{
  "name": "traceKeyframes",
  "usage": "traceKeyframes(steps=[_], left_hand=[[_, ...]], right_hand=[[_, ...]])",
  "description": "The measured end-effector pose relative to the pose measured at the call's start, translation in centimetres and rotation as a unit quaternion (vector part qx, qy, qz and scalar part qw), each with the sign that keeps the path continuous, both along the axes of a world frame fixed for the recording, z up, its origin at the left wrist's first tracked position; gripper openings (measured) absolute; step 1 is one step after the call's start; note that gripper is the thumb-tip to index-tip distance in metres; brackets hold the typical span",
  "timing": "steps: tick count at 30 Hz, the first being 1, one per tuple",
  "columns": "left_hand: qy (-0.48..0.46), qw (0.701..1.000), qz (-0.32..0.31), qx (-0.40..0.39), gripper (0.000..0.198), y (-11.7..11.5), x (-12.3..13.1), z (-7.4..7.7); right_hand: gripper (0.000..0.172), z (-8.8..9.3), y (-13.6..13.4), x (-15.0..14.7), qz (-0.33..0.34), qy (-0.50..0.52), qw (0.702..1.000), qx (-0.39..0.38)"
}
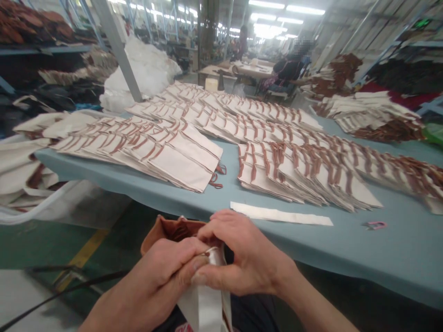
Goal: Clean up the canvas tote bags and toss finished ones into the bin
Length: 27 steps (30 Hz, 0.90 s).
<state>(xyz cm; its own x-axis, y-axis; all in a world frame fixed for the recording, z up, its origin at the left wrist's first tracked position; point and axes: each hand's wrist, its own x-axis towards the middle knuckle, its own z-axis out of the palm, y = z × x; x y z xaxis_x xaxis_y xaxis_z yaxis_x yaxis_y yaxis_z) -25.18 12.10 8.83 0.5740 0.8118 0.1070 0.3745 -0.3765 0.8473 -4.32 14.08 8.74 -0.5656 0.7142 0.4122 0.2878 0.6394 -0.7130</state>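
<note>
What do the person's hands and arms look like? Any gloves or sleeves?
The left hand and right hand are both bare, with no gloves, and I can see no rings or watch. No sleeves cover the forearms in view.

Crm cloth (pixel 210 306), bl-gry tabletop (pixel 346 242)

Place: textile workshop
Table (pixel 346 251): spread with cream pieces (pixel 183 154)
Left shelf (pixel 51 50): piled with material (pixel 31 23)
Far tube lights (pixel 305 9): hung overhead
</note>
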Motion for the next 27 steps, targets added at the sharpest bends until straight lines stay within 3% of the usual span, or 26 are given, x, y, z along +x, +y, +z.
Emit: traceKeyframes(steps=[4, 7, 16, 22, 27], left_hand=[[0.032, 0.999, -0.004, -0.011, 0.032, 0.1, -0.5, -0.1], [0.024, 0.999, 0.025, -0.032, 0.031, 0.5, -0.6, -0.6], [-0.02, 0.989, 0.054, -0.135, 0.036, 1.1, -1.3, -1.6], [-0.05, 0.979, 0.02, -0.197, 0.06, 0.8, -2.4, -2.2], [-0.085, 0.962, 0.038, -0.258, 0.073, 0.4, -2.5, -2.5]], right_hand=[[0.042, 0.0, 0.6, 0.6, -0.004, -0.124, 0.992, 0.005], [0.049, 0.3, 0.7, 0.7, 0.009, -0.157, 0.988, 0.003], [0.053, -0.6, 1.4, 0.0, 0.065, -0.095, 0.991, -0.071], [0.038, -1.5, 1.4, 0.3, 0.053, -0.076, 0.991, -0.097], [0.028, -1.3, 1.2, 0.5, 0.05, -0.075, 0.99, -0.111]])
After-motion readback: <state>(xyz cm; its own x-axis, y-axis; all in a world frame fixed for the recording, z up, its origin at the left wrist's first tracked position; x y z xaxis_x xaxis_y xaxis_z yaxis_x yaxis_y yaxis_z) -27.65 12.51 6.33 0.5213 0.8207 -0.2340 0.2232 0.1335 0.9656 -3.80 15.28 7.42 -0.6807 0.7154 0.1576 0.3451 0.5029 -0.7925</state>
